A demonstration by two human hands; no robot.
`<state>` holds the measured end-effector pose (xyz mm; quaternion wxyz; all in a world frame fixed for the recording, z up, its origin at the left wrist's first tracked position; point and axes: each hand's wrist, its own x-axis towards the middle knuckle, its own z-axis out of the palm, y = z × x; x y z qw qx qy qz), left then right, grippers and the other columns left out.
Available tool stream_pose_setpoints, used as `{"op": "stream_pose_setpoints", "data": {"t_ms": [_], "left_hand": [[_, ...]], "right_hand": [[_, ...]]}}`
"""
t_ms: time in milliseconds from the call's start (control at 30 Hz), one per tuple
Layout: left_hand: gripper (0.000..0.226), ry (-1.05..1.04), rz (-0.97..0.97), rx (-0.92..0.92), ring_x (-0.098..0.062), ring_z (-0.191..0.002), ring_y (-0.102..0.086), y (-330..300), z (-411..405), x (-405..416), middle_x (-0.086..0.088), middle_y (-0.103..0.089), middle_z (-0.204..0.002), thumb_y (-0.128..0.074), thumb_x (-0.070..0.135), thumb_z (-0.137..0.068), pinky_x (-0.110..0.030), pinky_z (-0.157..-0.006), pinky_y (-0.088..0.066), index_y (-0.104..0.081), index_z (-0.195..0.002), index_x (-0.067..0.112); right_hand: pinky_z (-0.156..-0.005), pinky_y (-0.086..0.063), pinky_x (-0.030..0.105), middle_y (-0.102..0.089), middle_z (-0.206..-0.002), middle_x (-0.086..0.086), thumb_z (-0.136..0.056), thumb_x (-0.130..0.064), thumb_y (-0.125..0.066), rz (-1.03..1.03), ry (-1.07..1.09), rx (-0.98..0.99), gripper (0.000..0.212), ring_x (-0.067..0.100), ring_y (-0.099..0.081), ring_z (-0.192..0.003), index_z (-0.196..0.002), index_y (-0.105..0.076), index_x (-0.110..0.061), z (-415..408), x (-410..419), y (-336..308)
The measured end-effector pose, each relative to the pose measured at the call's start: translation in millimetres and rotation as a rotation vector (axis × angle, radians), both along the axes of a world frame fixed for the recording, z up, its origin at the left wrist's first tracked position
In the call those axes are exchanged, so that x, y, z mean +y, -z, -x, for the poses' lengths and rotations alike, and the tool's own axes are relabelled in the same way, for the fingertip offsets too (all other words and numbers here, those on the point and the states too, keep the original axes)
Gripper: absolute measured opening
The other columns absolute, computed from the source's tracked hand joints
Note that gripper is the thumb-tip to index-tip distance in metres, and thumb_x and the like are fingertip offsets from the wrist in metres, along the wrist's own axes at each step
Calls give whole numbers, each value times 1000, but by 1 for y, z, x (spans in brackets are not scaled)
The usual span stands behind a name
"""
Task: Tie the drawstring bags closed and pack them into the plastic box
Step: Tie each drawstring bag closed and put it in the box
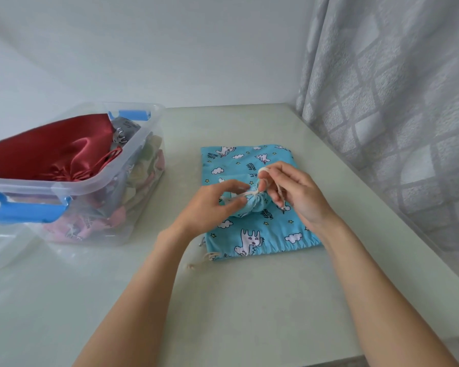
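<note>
Tying a small blue drawstring bag (pixel 252 205) at the table's (pixel 249 300) far right.

Your left hand (pixel 210 205) pinches the cord (pixel 249 194) beside the gathered neck; your right hand (pixel 297 192) holds its looped end just above.

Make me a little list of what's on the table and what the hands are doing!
Surface: pale table
Box: clear plastic box, blue handles, at left
In box: red satin bag on top
Flat bag: blue unicorn bag
Small bag: bunched blue bag on it
Left hand: pinches cream drawstring
Right hand: pinches string end
</note>
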<state>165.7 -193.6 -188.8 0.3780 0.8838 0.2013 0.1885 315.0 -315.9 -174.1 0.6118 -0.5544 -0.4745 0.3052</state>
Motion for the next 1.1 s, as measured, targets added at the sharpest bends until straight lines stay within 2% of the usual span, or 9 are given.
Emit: {"op": "stream_pose_setpoints", "data": {"t_ms": [233, 400, 500, 567, 633, 767, 833, 933, 1100], "left_hand": [[9, -94, -24, -140, 0, -76, -64, -3, 1, -2, 14, -68, -78, -69, 20, -83, -4, -70, -42, -71, -88, 27], [19, -78, -51, 29, -2, -53, -52, -6, 4, 2, 14, -60, -61, -62, 35, -87, -11, -55, -39, -70, -78, 21], [31, -56, 111, -36, -10, -49, -37, -11, 9, 4, 5, -47, -53, -57, 36, -90, -18, -52, -30, -67, -68, 18], [29, -47, 250, -149, -10, -52, -41, -15, 11, 3, 4, -48, -54, -54, 30, -93, -17, -55, -36, -66, -73, 13], [26, -51, 319, -214, -6, -54, -48, -16, 10, 2, 7, -54, -58, -52, 25, -94, -13, -60, -41, -67, -78, 12], [23, -45, 363, -237, -6, -57, -53, -15, 8, 1, -1, -60, -71, -50, 23, -95, -15, -65, -46, -65, -78, 20], [22, -50, 382, -247, -5, -58, -53, -15, 8, 0, 1, -60, -70, -50, 23, -95, -15, -65, -47, -65, -80, 18], [22, -56, 380, -264, -4, -57, -53, -17, 7, -1, 5, -58, -66, -49, 22, -96, -13, -64, -46, -65, -83, 15], [22, -102, 328, -268, 0, -55, -52, -14, 6, 0, 4, -56, -65, -49, 22, -96, -9, -62, -44, -65, -83, 14]], "right_hand": [[-47, -30, 20, -56, -65, -5, -98, -7, -44, 57, 61, -155, 26, 10, -35, -53, -104, -65, -22, -6, 0, 2], [-46, -31, 17, -60, -67, -3, -97, -5, -46, 63, 111, -204, 21, 5, -34, -46, -100, -57, -22, -7, 0, 3], [-46, -33, 18, -69, -83, 0, -95, 1, -45, 66, 110, -210, 19, 7, -33, -47, -100, -54, -16, -8, -3, 0], [-45, -32, 19, -70, -98, -3, -91, 8, -45, 121, 77, -222, 23, 9, -32, -46, -95, -55, -13, -12, -8, -4], [-52, -34, 21, -69, -94, -18, -87, 8, -44, 232, 57, -288, 27, 8, -36, -45, -92, -59, -14, -17, -16, -9], [-83, -45, 33, -69, -90, -19, -93, -14, -42, 355, 152, -463, 24, 10, -64, -77, -104, -59, -27, -22, -20, -6], [-79, -44, 35, -71, -88, -11, -97, -37, -41, 334, 208, -471, 22, 15, -59, -73, -99, -61, -28, -17, -16, -4], [-84, -46, 33, -71, -80, 2, -87, -62, -44, 374, 164, -491, 46, 20, -64, -83, -85, -66, -23, -13, -11, -1], [-71, -44, 16, -70, -77, -3, -89, -24, -61, 271, 93, -469, 14, 6, -62, -70, -81, -66, -14, -13, -9, -1]]}}
